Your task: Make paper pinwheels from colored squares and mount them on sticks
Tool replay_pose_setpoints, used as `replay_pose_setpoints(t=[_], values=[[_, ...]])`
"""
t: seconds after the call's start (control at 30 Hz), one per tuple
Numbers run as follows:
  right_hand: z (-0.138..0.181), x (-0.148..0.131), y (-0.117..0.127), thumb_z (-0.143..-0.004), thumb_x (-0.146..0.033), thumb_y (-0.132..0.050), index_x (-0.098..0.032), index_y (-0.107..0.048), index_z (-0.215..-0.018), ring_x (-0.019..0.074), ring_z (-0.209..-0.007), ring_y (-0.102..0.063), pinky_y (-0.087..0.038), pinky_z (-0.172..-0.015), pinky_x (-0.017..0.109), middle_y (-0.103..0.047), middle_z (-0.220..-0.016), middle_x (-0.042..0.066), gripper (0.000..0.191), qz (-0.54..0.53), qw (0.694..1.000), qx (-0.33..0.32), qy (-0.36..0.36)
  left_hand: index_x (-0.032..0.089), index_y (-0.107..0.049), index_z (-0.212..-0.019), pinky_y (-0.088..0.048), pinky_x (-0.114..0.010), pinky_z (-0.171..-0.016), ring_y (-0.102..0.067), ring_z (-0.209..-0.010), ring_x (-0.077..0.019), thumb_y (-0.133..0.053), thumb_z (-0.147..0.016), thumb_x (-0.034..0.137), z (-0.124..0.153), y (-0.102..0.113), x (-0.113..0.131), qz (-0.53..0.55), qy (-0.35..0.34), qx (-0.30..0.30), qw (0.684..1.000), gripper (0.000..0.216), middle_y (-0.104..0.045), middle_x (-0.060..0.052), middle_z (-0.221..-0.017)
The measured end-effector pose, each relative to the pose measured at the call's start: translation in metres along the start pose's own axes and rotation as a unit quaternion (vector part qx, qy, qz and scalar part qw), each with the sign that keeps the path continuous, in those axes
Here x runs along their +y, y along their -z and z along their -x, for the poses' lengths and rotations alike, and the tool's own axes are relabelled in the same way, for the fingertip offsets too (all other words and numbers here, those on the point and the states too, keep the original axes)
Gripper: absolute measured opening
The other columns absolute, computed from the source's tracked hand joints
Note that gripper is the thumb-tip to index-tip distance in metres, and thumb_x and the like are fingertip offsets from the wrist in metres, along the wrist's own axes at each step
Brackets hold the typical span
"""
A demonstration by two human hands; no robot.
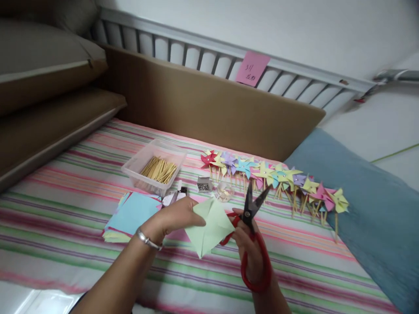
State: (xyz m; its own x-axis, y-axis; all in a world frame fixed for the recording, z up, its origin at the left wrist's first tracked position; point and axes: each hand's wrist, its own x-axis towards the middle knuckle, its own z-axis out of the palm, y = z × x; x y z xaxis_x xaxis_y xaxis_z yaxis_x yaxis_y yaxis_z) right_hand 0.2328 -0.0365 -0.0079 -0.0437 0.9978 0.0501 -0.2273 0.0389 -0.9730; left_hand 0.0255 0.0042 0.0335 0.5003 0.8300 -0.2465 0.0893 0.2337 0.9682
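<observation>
My left hand (pixel 178 214), with a silver bangle at the wrist, pinches the left side of a light green paper square (pixel 214 226), thumb on top. Creases or cuts run in from the paper's corners; which they are I cannot tell. My right hand (pixel 249 250) is wrapped round red-handled scissors (pixel 251 209), their blades apart and pointing up and away from me. Its fingertips are close to the paper's right corner; whether they touch it is unclear. Below my left forearm's far side lies a stack of coloured paper sheets (pixel 134 214), light blue on top.
A clear plastic bin (pixel 134 168) holds wooden sticks (pixel 159 169). Beside it stand a small box of metal pins (pixel 204 185) and a round clear tub (pixel 224 192). Finished paper pinwheels (pixel 265 172) lie in a row at right on the striped cloth (pixel 81 209). Cardboard (pixel 203 107) stands behind.
</observation>
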Motion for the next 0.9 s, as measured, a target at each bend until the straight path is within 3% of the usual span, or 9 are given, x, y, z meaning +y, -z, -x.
replay_pose_setpoints(t=[0.13,0.3,0.47,0.63,0.77,0.9], values=[[0.001,0.0,-0.001,-0.074,-0.028,-0.065,-0.023,-0.049,-0.112,0.0149,-0.067,-0.055,-0.043,-0.057,0.026,-0.057,-0.079,0.0,0.041,0.088,0.996,0.0,-0.023,0.013,-0.069,-0.073,-0.042,-0.024,-0.057,-0.058,-0.06,-0.0156,-0.058,-0.06,0.017,-0.006,-0.007,-0.008,-0.051,0.033,-0.053,0.997,0.018,-0.066,0.0,-0.065],[-0.002,0.0,-0.006,-0.069,-0.02,-0.063,-0.021,-0.055,-0.104,0.0101,-0.057,-0.043,-0.038,-0.054,0.023,-0.043,-0.067,-0.005,0.036,0.14,0.99,0.02,-0.02,0.013,-0.07,-0.076,-0.043,-0.025,-0.058,-0.06,-0.059,-0.0162,-0.061,-0.063,0.02,-0.012,-0.013,-0.015,-0.032,0.048,-0.081,0.995,0.017,-0.069,-0.003,-0.068],[-0.008,0.006,-0.007,-0.067,-0.021,-0.064,-0.021,-0.053,-0.103,0.011,-0.064,-0.047,-0.04,-0.06,0.023,-0.043,-0.07,-0.005,0.038,0.069,0.993,0.095,0.006,0.012,-0.071,-0.073,-0.044,-0.024,-0.055,-0.06,-0.055,-0.0142,-0.07,-0.067,0.027,-0.016,-0.015,-0.011,0.117,0.048,0.003,0.992,0.016,-0.07,-0.004,-0.064],[-0.012,0.012,-0.006,-0.071,-0.025,-0.063,-0.024,-0.052,-0.106,0.0126,-0.07,-0.051,-0.044,-0.068,0.028,-0.044,-0.075,-0.004,0.037,0.016,0.982,0.18,0.05,0.013,-0.072,-0.091,-0.05,-0.029,-0.075,-0.067,-0.079,-0.0202,-0.074,-0.068,0.029,-0.024,-0.038,-0.012,0.31,0.011,0.051,0.949,0.028,-0.074,-0.009,-0.088],[-0.013,0.011,-0.011,-0.072,-0.024,-0.062,-0.024,-0.051,-0.105,0.0127,-0.073,-0.053,-0.044,-0.07,0.028,-0.048,-0.079,-0.004,0.035,-0.001,0.974,0.213,0.079,0.012,-0.072,-0.094,-0.05,-0.03,-0.081,-0.067,-0.087,-0.022,-0.078,-0.064,0.027,-0.03,-0.064,-0.019,0.348,-0.021,0.125,0.929,0.034,-0.073,-0.011,-0.095],[-0.011,0.009,-0.019,-0.068,-0.024,-0.062,-0.022,-0.051,-0.101,0.0109,-0.067,-0.049,-0.042,-0.069,0.027,-0.045,-0.075,-0.005,0.034,0.031,0.971,0.224,0.083,0.011,-0.068,-0.102,-0.05,-0.034,-0.082,-0.068,-0.087,-0.0235,-0.079,-0.062,0.025,-0.032,-0.074,-0.024,0.342,-0.038,0.196,0.918,0.043,-0.073,-0.011,-0.099]])
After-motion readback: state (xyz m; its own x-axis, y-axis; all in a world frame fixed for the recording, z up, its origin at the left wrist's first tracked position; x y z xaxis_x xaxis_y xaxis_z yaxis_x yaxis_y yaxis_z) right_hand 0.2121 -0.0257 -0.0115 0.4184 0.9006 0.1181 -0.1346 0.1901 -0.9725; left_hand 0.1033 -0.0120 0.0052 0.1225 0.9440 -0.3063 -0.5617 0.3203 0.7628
